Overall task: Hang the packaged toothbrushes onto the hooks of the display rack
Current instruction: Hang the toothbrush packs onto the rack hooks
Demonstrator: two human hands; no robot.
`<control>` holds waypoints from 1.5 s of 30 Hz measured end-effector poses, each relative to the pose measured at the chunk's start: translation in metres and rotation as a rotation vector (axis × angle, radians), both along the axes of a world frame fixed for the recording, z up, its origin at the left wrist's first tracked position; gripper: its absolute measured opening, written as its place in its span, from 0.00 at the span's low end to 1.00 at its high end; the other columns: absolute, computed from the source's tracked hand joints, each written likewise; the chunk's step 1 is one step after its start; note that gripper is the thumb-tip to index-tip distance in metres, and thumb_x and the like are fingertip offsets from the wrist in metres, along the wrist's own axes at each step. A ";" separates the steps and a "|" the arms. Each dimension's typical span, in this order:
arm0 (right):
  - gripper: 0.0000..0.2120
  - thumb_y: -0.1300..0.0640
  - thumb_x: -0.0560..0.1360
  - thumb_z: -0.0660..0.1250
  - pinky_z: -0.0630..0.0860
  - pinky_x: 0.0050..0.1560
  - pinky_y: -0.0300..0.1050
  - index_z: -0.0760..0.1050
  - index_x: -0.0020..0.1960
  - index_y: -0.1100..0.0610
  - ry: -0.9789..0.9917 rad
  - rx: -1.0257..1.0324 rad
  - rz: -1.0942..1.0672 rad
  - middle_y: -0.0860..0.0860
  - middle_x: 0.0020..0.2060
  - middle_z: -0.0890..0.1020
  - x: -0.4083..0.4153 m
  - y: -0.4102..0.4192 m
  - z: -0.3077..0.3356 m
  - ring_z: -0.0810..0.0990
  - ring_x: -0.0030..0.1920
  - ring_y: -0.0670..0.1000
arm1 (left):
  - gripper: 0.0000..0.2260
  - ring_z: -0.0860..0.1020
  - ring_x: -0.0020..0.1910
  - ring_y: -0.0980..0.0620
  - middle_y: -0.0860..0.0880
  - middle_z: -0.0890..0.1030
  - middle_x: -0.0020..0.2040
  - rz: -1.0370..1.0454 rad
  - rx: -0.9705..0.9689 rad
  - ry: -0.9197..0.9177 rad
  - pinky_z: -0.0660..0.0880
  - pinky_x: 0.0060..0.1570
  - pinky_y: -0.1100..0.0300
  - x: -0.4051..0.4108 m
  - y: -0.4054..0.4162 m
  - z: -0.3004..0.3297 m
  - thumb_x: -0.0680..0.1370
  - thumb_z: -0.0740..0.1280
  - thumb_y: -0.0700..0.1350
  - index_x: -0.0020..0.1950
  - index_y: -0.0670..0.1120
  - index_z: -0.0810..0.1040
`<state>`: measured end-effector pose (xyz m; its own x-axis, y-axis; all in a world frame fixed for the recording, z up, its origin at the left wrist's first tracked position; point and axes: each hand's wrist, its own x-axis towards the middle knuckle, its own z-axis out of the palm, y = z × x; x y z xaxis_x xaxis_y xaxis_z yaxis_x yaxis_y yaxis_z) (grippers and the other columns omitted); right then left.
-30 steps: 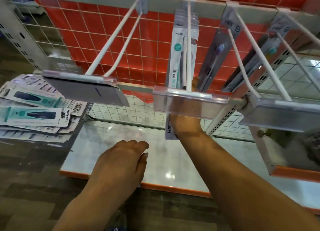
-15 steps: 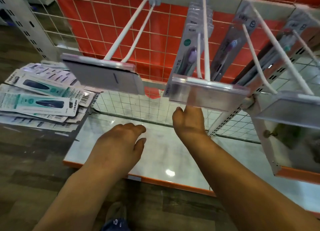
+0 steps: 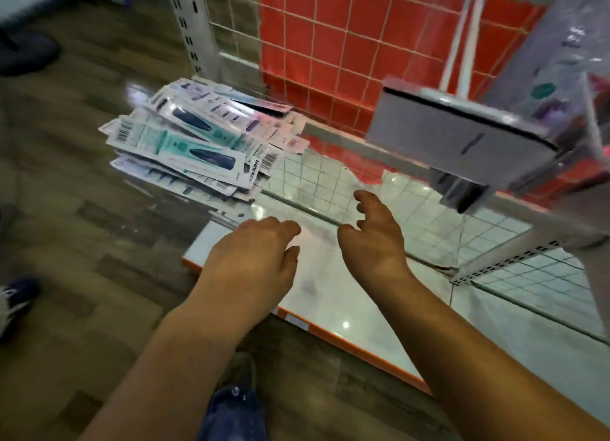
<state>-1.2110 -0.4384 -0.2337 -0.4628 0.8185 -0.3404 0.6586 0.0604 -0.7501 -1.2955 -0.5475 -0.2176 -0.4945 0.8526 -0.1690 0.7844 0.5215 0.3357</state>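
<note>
A: Head view, item one: hands?

B: Left hand (image 3: 260, 259) and right hand (image 3: 376, 239), both empty, fingers loose and slightly spread over the shelf (image 3: 346, 295). A second ago the right hand was up behind the middle hook's label holder with a pack; now it is down and holds nothing. Judged: that pack is hung, next fetch due.

A: Item two: stock?

B: Pile of packaged toothbrushes (image 3: 198, 146), loose and overlapping, on the shelf's far left end, beyond and left of the left fingers (image 3: 287, 227), near but not touched. View has swung left toward it since.

A: Item three: rack?

B: Label holder (image 3: 462, 143) on a white hook (image 3: 462, 44), above and right of the right fingers (image 3: 366, 197). No pack seen on it. Hung packs (image 3: 554, 70) at far right, blurred.

A: Writing?

B: Barcodes on several packs; one shows a brand word, roughly "Hane…", too blurred to confirm. Nothing else legible.
</note>
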 end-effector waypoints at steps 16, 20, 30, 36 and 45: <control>0.21 0.64 0.75 0.66 0.74 0.61 0.46 0.69 0.65 0.50 0.106 0.192 0.199 0.48 0.64 0.72 -0.158 -0.045 -0.022 0.71 0.63 0.48 | 0.16 0.74 0.58 0.53 0.53 0.75 0.62 0.316 0.013 -0.159 0.73 0.58 0.55 -0.144 -0.065 -0.034 0.80 0.58 0.50 0.68 0.54 0.69; 0.23 0.58 0.75 0.67 0.72 0.62 0.43 0.66 0.68 0.48 -0.028 0.377 0.307 0.47 0.66 0.67 -0.184 -0.037 -0.036 0.63 0.67 0.47 | 0.17 0.72 0.60 0.53 0.53 0.75 0.61 0.282 0.016 -0.154 0.71 0.59 0.57 -0.172 -0.072 -0.046 0.80 0.58 0.50 0.69 0.52 0.69; 0.35 0.45 0.73 0.67 0.41 0.72 0.56 0.53 0.73 0.46 -0.298 0.481 0.490 0.46 0.73 0.57 -0.218 -0.032 -0.047 0.49 0.74 0.51 | 0.16 0.71 0.61 0.58 0.57 0.73 0.63 0.282 -0.031 -0.151 0.68 0.54 0.66 -0.206 -0.074 -0.070 0.81 0.55 0.51 0.69 0.55 0.67; 0.34 0.47 0.74 0.66 0.40 0.73 0.55 0.53 0.74 0.48 -0.284 0.487 0.507 0.47 0.72 0.61 -0.217 -0.035 -0.044 0.53 0.72 0.50 | 0.16 0.73 0.59 0.54 0.54 0.76 0.61 0.286 0.050 -0.147 0.71 0.54 0.61 -0.217 -0.067 -0.065 0.79 0.59 0.49 0.67 0.51 0.71; 0.31 0.48 0.75 0.66 0.48 0.71 0.50 0.57 0.73 0.49 -0.220 0.498 0.542 0.48 0.67 0.63 -0.215 -0.031 -0.048 0.58 0.69 0.50 | 0.16 0.73 0.60 0.56 0.55 0.75 0.63 0.254 0.060 -0.140 0.72 0.55 0.61 -0.209 -0.059 -0.059 0.80 0.58 0.50 0.68 0.53 0.69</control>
